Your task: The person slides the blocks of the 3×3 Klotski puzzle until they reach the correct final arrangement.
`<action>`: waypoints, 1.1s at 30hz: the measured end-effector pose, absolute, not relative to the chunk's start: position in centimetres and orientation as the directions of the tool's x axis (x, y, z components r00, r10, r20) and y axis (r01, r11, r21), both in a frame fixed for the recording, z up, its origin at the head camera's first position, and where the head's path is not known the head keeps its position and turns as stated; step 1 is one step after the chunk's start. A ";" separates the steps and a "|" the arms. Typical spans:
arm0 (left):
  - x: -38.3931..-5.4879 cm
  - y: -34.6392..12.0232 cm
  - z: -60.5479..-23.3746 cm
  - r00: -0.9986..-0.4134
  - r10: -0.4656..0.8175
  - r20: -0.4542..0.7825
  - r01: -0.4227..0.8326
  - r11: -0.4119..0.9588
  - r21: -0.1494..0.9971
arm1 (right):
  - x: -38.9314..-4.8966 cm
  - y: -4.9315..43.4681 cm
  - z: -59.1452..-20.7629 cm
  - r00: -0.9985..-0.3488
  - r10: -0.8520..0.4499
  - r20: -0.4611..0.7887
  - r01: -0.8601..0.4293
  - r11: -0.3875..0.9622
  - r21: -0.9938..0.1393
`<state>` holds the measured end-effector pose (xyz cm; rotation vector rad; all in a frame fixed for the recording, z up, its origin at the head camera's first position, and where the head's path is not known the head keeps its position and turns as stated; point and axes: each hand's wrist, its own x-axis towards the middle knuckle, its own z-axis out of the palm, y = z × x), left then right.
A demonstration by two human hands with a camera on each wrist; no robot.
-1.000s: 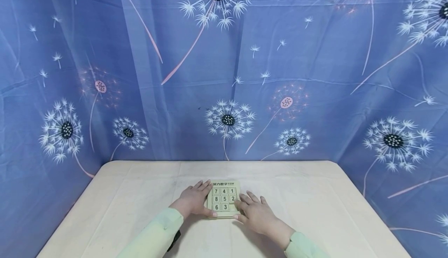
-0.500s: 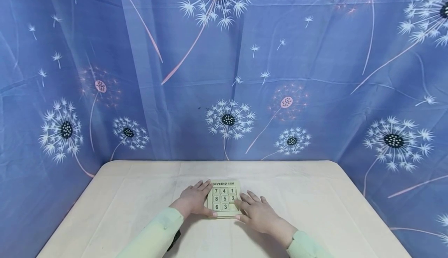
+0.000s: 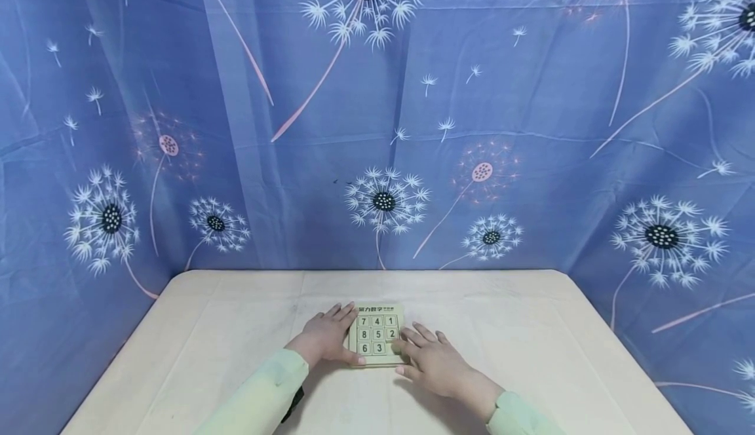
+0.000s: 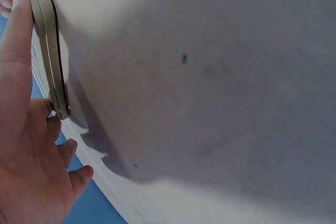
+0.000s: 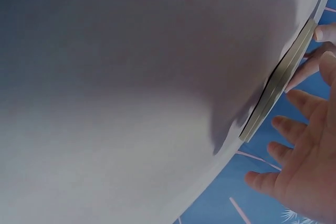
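Observation:
A pale sliding number puzzle (image 3: 377,360) lies flat on the table, its tiles reading 7 4 1, 8 5 2 and 6 3, with the lower right cell vacant. My left hand (image 3: 326,335) holds the board at its left side, thumb on the near corner and index finger toward the far one. Over the right edge reaches my right hand (image 3: 438,361), its index fingertip at the vacant cell just below the 2 tile (image 3: 392,334). Its other fingers spread loosely beside the board. Both wrist views show the puzzle edge-on (image 4: 51,51), (image 5: 278,82).
A cream-covered table (image 3: 265,297) spreads around the puzzle, with rounded far corners. Blue dandelion-print cloth (image 3: 318,212) hangs behind it and on both sides. A small dark speck (image 4: 184,58) marks the table cover in the left wrist view.
My right index finger has shifted slightly left, further over the vacant cell, and the right thumb has drawn a little away from the near corner. The tiles and left hand stay put.

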<state>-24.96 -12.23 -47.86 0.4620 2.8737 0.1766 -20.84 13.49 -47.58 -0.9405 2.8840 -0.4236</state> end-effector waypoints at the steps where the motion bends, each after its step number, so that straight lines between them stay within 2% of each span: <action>1: -25.0 -12.2 -47.9 -0.925 0.321 -0.203 0.293 0.944 0.153 | -20.8 13.5 -47.6 -0.807 -0.590 0.011 -0.568 0.772 -0.285; 33: -25.0 -12.4 -47.9 -0.925 0.328 -0.194 0.298 0.940 0.166 | -20.3 12.1 -47.5 -0.764 -0.645 -0.017 -0.630 0.752 -0.195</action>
